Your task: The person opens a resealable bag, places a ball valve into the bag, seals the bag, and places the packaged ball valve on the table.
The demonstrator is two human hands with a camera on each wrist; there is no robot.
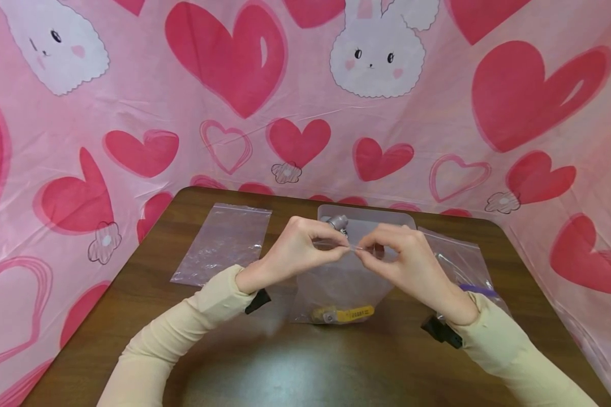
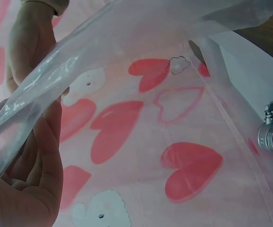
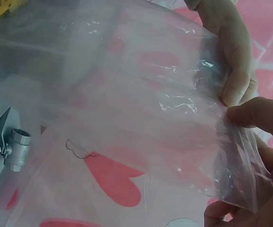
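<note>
A clear plastic zip bag (image 1: 343,282) hangs upright above the table, its top edge pinched by both hands. My left hand (image 1: 295,251) grips the edge between thumb and fingers, and my right hand (image 1: 412,257) pinches it close beside, the fingertips nearly meeting. At the bottom of the bag lies a valve with a yellow lever (image 1: 356,314), its body blurred by the plastic. Behind the bag is a pale tray (image 1: 369,213) holding a silver ball valve (image 1: 338,221). The right wrist view shows this valve (image 3: 18,149) more plainly, with its lever.
On the left of the wooden table (image 1: 280,367) a clear zip bag (image 1: 221,243) lies flat. To the right, partly behind my right arm, is another clear bag (image 1: 463,260) with a purple strip (image 1: 478,290). A pink heart-patterned sheet (image 1: 305,96) hangs behind the table.
</note>
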